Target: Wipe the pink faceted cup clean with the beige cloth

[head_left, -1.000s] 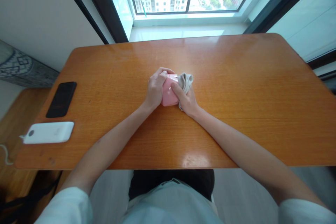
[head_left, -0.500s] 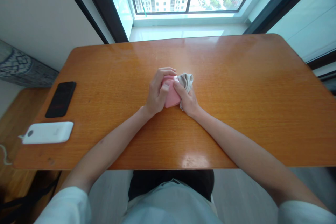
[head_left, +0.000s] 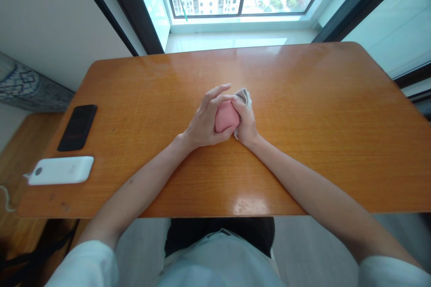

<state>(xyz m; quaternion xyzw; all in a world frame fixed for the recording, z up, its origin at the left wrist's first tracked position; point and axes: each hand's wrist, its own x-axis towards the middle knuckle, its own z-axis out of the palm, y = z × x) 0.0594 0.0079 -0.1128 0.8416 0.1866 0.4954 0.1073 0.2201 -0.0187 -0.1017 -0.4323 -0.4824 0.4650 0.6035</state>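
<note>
Case (head_left: 227,116), pink and smooth, between left grip (head_left: 208,121) and right grip (head_left: 248,124): cupping it in the former, bracing it and clasping cloth (head_left: 244,95) in the latter; probably handling as light, stiff and slippery, so favouring a hold across opposite sides

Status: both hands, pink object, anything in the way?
Left hand curled around smooth rounded pink object.
Right hand holding it plus pale-grey cloth.
Black rectangular phone lies apart, far left.

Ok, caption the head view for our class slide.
Left hand and right hand around a pink object, a pale cloth in the right, at a wooden table.
</note>
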